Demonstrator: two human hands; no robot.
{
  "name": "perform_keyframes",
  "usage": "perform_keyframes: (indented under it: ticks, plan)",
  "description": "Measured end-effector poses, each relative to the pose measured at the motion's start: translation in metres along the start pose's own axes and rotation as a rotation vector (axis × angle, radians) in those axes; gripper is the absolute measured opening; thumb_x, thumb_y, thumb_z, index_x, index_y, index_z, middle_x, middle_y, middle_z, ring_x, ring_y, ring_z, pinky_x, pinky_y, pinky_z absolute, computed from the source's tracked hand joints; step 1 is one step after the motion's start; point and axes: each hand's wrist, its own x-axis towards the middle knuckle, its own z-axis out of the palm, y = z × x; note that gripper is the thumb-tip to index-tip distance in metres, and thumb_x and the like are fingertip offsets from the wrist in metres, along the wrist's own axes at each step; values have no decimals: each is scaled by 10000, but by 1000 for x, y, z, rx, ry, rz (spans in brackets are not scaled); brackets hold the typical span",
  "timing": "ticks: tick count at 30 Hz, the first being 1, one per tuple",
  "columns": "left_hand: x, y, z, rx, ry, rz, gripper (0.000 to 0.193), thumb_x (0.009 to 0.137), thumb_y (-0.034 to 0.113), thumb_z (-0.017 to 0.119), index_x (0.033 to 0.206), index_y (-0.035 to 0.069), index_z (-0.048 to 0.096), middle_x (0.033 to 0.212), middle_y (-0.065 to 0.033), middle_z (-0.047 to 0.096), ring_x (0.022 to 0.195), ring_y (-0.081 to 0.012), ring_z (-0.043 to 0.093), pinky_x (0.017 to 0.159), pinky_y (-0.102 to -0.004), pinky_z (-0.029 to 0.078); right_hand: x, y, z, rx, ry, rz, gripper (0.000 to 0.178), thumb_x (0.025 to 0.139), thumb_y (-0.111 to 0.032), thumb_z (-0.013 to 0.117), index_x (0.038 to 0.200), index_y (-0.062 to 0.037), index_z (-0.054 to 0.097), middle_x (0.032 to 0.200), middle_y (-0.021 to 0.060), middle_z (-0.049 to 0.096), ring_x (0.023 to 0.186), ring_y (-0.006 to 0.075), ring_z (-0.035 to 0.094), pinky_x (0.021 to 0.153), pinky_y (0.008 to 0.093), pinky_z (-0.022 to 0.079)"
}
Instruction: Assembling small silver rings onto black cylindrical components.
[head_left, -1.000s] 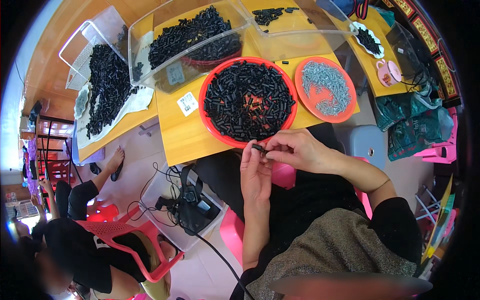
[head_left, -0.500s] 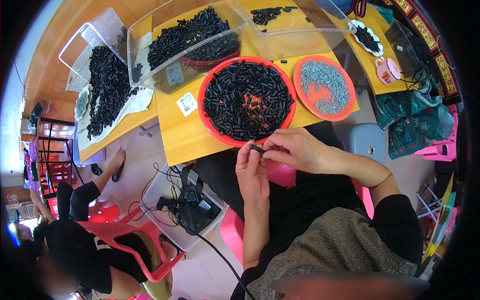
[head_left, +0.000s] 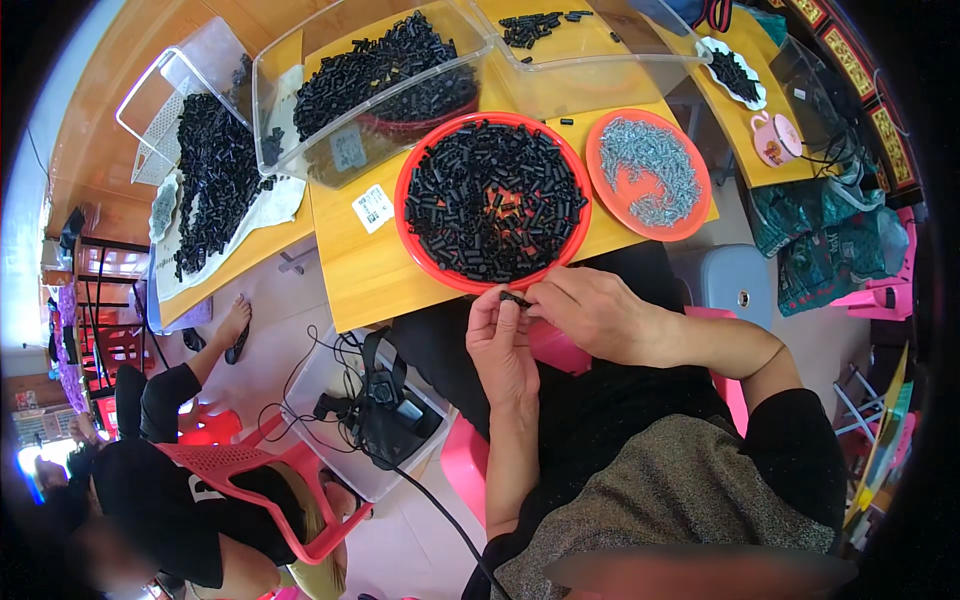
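Note:
Just below the near rim of a red basket, my left hand pinches a small black cylindrical piece between thumb and fingers. My right hand meets it there, its fingertips closed at the piece's right end; whether a screw sits between them is hidden. Many loose black cylindrical pieces fill the red basket. To its right, an orange-red plate carries a spread of small silvery screws.
Clear plastic bins with more black pieces stand behind the basket. Black pieces also lie on white cloth at the left. A person sits lower left on a pink chair. A crate holds cables and a black bag. A pink mug stands right.
My right hand has turned over slightly, its back now facing up more, with its fingertips still at the black piece. My left hand has barely moved.

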Motion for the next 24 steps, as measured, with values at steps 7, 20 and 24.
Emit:
perform_keyframes:
  ticks: [7,20,24]
  plan:
    - [0,0,-3,132,-5,60,197,864,-13,596,1058,15,578,934,-65,639,826,-121,613,743,-241,515,-2,1,-2,18,12,-34,154,792,-90,589,895,-5,513,755,104,500,677,268,594,590,362,493]
    - [0,7,0,219,-57,144,156,894,45,580,1044,9,559,930,-88,635,779,-153,630,696,-262,534,4,-4,-13,19,-42,-56,151,841,-119,576,858,0,484,742,118,501,655,286,595,546,371,489]
    - [-1,6,2,249,-57,198,172,874,11,597,1042,-10,571,934,-80,633,802,-130,618,704,-236,518,5,-4,-15,68,-86,20,150,857,-129,565,876,-1,488,768,134,520,690,311,603,554,385,487]
